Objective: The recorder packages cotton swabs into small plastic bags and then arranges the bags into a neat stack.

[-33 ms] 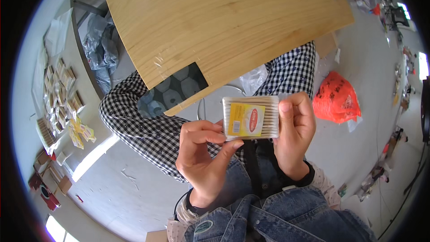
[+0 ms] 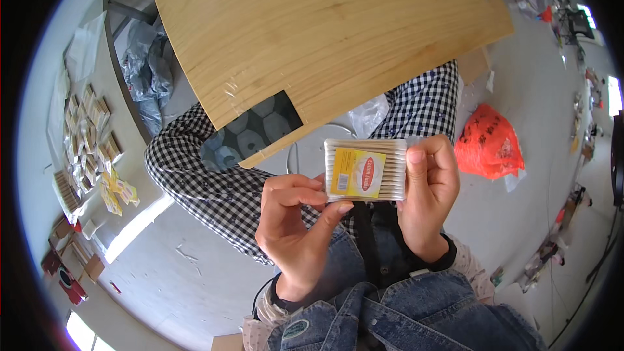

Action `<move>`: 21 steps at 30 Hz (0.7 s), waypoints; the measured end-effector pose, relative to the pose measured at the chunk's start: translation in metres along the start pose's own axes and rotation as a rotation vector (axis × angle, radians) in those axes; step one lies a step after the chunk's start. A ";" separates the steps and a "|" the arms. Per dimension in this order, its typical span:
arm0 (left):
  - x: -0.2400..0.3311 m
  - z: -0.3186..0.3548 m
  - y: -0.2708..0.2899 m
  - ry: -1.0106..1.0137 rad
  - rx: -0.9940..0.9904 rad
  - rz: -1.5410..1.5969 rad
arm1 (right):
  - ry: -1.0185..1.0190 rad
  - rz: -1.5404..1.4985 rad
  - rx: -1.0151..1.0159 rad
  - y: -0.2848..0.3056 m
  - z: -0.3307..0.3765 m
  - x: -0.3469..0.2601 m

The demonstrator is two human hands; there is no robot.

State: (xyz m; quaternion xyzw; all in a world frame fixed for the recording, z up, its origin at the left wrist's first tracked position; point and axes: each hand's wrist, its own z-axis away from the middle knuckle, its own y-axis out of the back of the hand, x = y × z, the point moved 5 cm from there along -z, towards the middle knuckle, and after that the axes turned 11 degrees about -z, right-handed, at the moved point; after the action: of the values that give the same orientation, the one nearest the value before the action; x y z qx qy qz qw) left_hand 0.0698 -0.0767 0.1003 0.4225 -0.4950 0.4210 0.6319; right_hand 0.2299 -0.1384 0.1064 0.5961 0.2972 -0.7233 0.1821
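Far L, a side table is seen, w/ small packs spread on it & yellow cards set near them. Beside it, a grey bag is bunched up. Checked trousers are worn, legs spread, w/ the wood table's edge reaching btwn them; its near L corner is covered by a dark patterned sheet. Now the L hand: fingertips are brought to the swab pack's lower L corner, thumb & index narrow, thumb just under the edge; whether any grip is applied can't be told. The pack itself is held up in front of the denim top, approx. level, yellow label turned to the cam. At its R end it's pinched by the R hand, thumb on the front, fingers curled behind. Farther R, a red bag is seen on the floor, well apart from the hand.
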 end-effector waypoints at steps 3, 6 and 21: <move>-0.002 0.000 -0.003 0.093 0.030 0.078 | 0.001 -0.035 0.040 0.000 0.001 -0.001; 0.005 0.002 -0.004 0.014 0.131 -0.013 | -0.049 -0.045 0.049 -0.001 0.000 -0.001; 0.039 -0.002 -0.022 -0.754 -0.106 -0.775 | -0.067 0.047 -0.087 -0.004 -0.006 -0.009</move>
State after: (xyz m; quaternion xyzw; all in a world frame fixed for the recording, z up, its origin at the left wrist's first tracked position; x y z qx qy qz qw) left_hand 0.0974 -0.0766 0.1361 0.6631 -0.5159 -0.0491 0.5401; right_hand 0.2338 -0.1328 0.1150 0.5698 0.3080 -0.7248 0.2349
